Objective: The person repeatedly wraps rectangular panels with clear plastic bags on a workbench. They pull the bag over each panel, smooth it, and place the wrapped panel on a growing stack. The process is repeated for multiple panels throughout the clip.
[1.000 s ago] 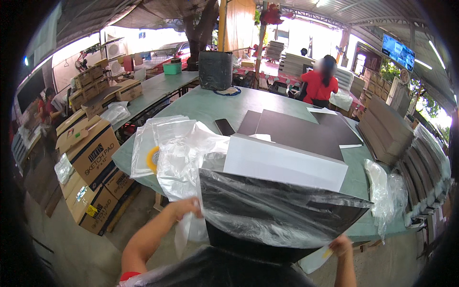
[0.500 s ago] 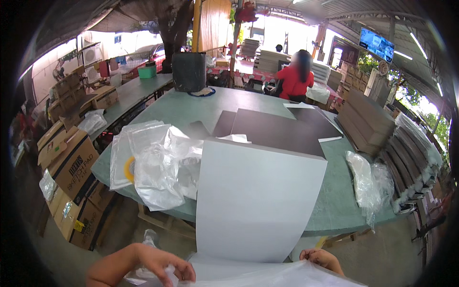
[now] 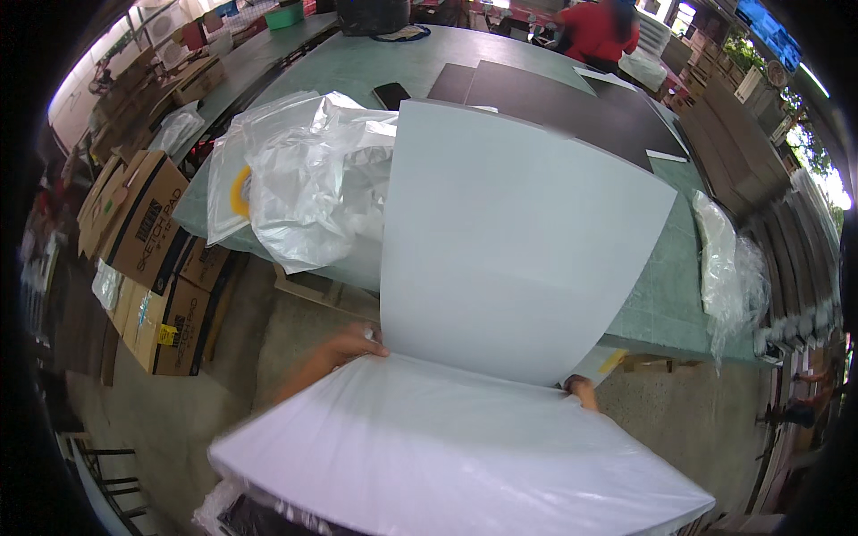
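A large pale grey sheet [image 3: 527,232] leans from the table's near edge down toward me. Its lower end runs into the mouth of a clear plastic bag [image 3: 447,447], which spreads wide and whitish in front of me. My left hand [image 3: 357,347] pinches the bag's edge at the left of the sheet. At the right corner my right hand [image 3: 583,391] grips the bag's edge, with most of its fingers hidden beneath the plastic. Left of the sheet, a pile of clear plastic bags [image 3: 308,196] lies on the green table [image 3: 295,85] with a yellow tape roll [image 3: 240,191].
Dark boards [image 3: 545,98] and a phone [image 3: 391,95] lie behind the sheet. Cardboard boxes [image 3: 143,223] are stacked at the left. Crumpled plastic [image 3: 719,250] hangs over the table's right edge, near stacked boards [image 3: 778,268]. A person in red [image 3: 599,31] is at the far side.
My view has tipped downward. Both hands now hold the bag's mouth at either side of the sheet, and more of the spread bag shows below them.
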A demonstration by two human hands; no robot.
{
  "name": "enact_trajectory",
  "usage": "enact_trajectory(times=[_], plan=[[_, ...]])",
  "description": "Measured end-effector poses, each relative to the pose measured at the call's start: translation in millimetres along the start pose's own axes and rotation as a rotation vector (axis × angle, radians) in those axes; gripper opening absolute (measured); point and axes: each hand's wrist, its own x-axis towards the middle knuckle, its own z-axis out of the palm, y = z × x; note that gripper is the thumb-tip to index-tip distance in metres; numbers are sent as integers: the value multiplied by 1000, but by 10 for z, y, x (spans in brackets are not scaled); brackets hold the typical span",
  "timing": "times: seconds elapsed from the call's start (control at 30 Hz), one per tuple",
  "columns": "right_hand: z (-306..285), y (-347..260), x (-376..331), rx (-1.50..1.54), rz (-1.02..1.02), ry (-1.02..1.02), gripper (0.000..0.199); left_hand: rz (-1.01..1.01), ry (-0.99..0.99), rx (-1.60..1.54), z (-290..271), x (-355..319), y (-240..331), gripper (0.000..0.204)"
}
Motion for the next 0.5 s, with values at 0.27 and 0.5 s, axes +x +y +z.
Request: enact_trajectory(times=[0.27,0.5], plan=[[-436,-428,-404,75,-85,0,46,201,176,335,-306,1,30,34],[-378,-1880,-1271,60,-846,-1518,58,714,-1013,548,954,-1244,1491,27]])
